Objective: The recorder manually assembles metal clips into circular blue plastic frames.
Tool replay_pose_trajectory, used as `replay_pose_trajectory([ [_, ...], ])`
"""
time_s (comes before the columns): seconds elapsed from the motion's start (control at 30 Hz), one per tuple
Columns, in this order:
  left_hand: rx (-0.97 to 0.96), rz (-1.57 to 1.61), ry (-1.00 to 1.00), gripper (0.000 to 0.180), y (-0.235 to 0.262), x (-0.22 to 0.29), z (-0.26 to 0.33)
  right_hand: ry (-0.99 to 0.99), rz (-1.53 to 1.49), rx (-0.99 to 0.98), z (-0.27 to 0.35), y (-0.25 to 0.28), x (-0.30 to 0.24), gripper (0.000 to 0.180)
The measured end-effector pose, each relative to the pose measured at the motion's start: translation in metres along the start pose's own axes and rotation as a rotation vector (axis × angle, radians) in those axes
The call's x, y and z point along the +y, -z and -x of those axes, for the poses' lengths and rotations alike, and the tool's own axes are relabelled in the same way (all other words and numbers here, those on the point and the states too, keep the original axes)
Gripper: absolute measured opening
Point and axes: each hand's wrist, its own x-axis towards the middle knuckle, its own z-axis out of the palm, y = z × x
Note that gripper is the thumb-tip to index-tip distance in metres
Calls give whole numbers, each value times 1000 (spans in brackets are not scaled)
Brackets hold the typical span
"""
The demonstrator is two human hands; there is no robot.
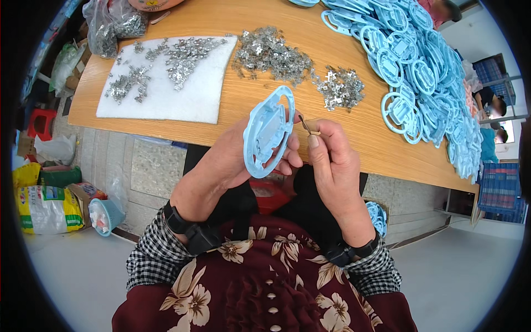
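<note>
My left hand (221, 155) is wrapped round a light blue plastic steering-wheel-shaped part (270, 133), held tilted on its edge above my lap, near the table's front edge. Just to its right, my right hand (337, 166) pinches a thin dark metal tool (303, 123) with a tan band round it. The tool's tip points up and left, close to the blue part; whether they touch I cannot tell. Past my hands, small metal clips lie in a large heap (271, 55) and a smaller heap (339, 88) on the wooden table (343, 130).
More clips are scattered on a white padded sheet (193, 102) at the left. A plastic bag of metal pieces (108, 30) stands at the far left corner. Blue parts (423, 77) are piled high at the right. On the floor are a blue bin (113, 216) and sacks (50, 207).
</note>
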Motion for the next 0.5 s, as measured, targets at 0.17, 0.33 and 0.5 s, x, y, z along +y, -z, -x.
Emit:
replay_pose_trajectory([
  [0.17, -33, 83, 7, 42, 6, -3, 1, 10, -13, -19, -3, -6, -17, 17],
  [0.33, 7, 76, 1, 39, 5, -6, 5, 7, -63, -33, -5, -9, -19, 20],
  [0.5, -34, -22, 21, 40, 10, -6, 4, 66, 39, -23, -6, -7, -17, 21],
])
